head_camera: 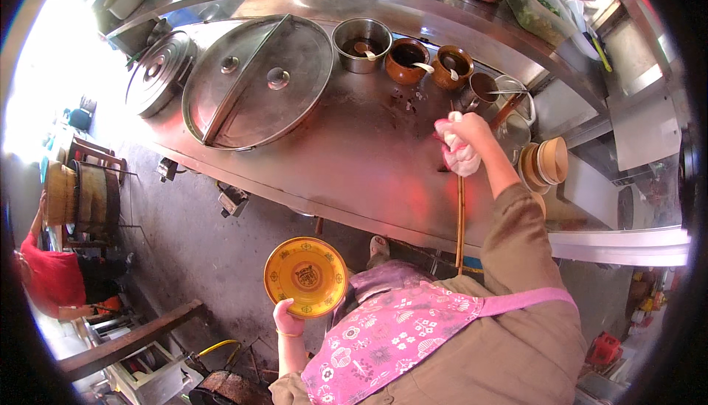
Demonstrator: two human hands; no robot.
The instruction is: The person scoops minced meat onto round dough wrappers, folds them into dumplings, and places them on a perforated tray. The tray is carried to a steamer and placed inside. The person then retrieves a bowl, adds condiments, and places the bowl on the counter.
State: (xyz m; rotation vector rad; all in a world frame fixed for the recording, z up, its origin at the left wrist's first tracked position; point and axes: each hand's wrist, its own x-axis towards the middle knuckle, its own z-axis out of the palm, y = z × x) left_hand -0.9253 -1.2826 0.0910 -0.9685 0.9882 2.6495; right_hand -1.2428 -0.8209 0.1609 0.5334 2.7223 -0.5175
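Observation:
In my left hand is the rim of a yellow-brown patterned bowl, which looks empty and is held out over the floor. My right hand grips a bunched white and pink cloth above the right part of the steel counter. Just beyond that hand stand a metal mug and two brown clay pots with spoons in them. A steel pot of dark liquid, also with a spoon, stands to their left.
A large round two-part lid covers the counter's left part, beside a smaller metal lid. Long wooden sticks cross the counter's near edge. Small wooden-coloured round containers stand at right. A person in red is at far left near steamers.

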